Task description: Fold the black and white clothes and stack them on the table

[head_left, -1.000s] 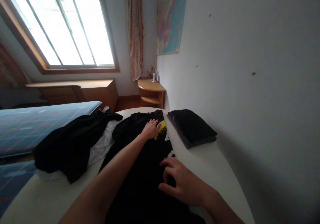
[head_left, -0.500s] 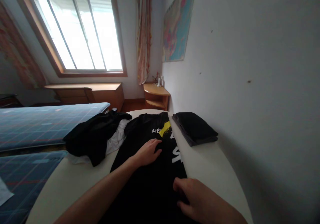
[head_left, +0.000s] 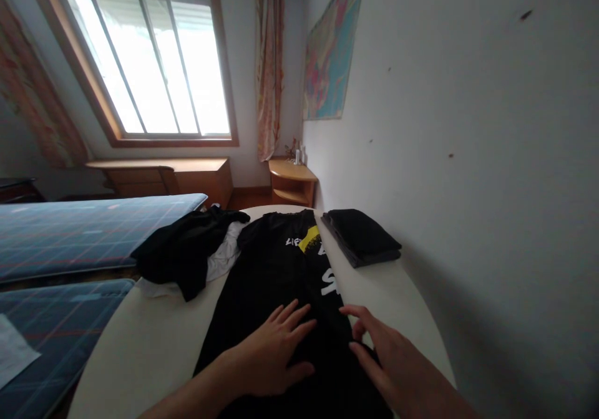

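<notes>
Black shirt (head_left: 266,282): laid lengthwise on the white table (head_left: 407,307), collar (head_left: 289,214) at the far end, yellow patch (head_left: 309,239) and white lettering (head_left: 330,283) toward its right edge.
Left hand (head_left: 276,351): palm down over the shirt's near half, fingers spread.
Right hand (head_left: 390,353): at the shirt's right edge, thumb and forefinger curved — whether cloth is pinched cannot be told.
Hands: side by side, apart from each other.
Folded stack (head_left: 362,235): black above grey, right of the shirt, near the wall (head_left: 486,95).
Bunched garment (head_left: 187,244): black, over a white cloth (head_left: 225,258), left of the shirt.
</notes>
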Demonstrator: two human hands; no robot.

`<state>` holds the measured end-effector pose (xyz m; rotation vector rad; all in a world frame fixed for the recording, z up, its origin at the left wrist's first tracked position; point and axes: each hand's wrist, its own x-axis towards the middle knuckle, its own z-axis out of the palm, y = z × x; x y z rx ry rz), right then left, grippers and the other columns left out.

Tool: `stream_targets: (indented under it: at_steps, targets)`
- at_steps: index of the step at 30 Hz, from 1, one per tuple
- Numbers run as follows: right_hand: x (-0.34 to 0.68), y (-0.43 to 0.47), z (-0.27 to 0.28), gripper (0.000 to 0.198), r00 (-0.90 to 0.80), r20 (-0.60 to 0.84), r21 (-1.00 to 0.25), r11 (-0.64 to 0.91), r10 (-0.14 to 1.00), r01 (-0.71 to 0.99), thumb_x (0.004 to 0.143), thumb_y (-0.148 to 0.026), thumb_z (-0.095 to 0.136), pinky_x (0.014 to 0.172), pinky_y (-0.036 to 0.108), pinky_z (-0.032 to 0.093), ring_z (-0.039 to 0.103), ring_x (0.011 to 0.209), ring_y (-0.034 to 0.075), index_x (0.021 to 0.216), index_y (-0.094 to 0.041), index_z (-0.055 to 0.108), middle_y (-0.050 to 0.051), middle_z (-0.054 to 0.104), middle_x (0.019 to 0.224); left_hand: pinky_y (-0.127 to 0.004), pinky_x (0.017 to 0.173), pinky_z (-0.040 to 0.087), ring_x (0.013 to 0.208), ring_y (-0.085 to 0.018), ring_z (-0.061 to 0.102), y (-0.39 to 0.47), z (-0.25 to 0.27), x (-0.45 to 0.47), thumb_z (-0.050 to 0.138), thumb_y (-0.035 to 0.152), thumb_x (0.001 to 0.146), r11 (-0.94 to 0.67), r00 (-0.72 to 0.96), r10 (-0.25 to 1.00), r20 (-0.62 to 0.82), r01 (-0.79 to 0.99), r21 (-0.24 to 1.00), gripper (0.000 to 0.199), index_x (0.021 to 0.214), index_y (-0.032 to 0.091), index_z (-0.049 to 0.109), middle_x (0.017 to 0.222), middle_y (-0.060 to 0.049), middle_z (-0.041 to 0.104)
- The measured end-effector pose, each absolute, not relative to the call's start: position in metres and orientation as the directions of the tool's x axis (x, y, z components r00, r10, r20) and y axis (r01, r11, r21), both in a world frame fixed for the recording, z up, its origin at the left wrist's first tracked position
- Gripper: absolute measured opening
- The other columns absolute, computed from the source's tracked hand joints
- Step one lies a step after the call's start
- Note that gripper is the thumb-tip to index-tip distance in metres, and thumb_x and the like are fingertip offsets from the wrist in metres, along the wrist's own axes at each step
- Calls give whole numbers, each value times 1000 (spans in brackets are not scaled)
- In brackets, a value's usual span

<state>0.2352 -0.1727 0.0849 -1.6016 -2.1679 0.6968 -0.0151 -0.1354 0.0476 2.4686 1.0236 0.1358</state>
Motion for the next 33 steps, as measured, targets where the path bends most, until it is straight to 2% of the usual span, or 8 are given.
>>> stream_targets:
  at_steps: [3,10,12,17,21,23,26,33]
  targets:
    - [233,-180,98,41,-325,-85,-615,207,942,761,83,-24,58,77,27,49,66,81,19,124,-28,57,3,68,93,-60,119,23,149,-36,21,-153,48,-17,69,43,84,-654,780,622,-67,564,504,76,152,26,38,161,-11,30]
    - [224,-169,109,31,-464,-385,-737,37,798,675,92,-34,52,50,21,40,56,52,11,120,-25,61,-2,67,75,-49,115,35,142,-30,40,-151,40,-27,73,31,81,-630,750,662,13,546,553,45,126,28,65,149,-8,51]
    - [222,-153,102,29,-448,-316,-716,100,836,691,93,-34,51,52,22,41,59,56,13,117,-24,63,-1,68,75,-47,114,36,140,-29,43,-149,40,-27,74,29,80,-636,751,659,33,534,557,40,119,29,68,145,-6,55]
    - [209,-101,75,20,-345,-45,-501,278,937,820,91,-25,55,74,28,44,67,84,19,106,-21,68,5,72,91,-35,103,46,116,-20,59,-148,40,-19,70,19,82,-602,704,707,72,545,583,30,111,24,64,117,-3,68]
    - [190,-59,58,19,-304,41,-410,293,952,864,92,-24,53,78,29,44,68,92,21,103,-21,69,6,73,99,-34,97,46,109,-20,60,-146,30,-12,70,22,85,-659,711,697,91,587,470,37,120,28,59,116,-1,67]
    - [181,-39,53,19,-279,72,-380,285,958,880,94,-26,53,76,29,43,68,94,22,103,-21,69,7,73,100,-32,94,45,104,-18,61,-144,23,-9,68,25,89,-716,742,661,110,581,386,28,116,31,61,113,1,67]
    - [170,-11,48,20,-206,109,-344,232,972,910,94,-32,56,76,30,44,68,94,23,107,-21,67,8,73,103,-27,84,45,94,-14,60,-141,15,-6,61,29,95,-777,774,614,157,556,296,10,103,32,66,108,3,66]
    - [164,42,35,19,-104,113,-411,142,988,901,90,-30,60,78,32,46,68,96,26,101,-18,69,12,73,103,-26,80,43,95,-14,60,-139,16,-6,62,32,96,-854,822,516,241,471,220,8,103,31,64,110,3,64]
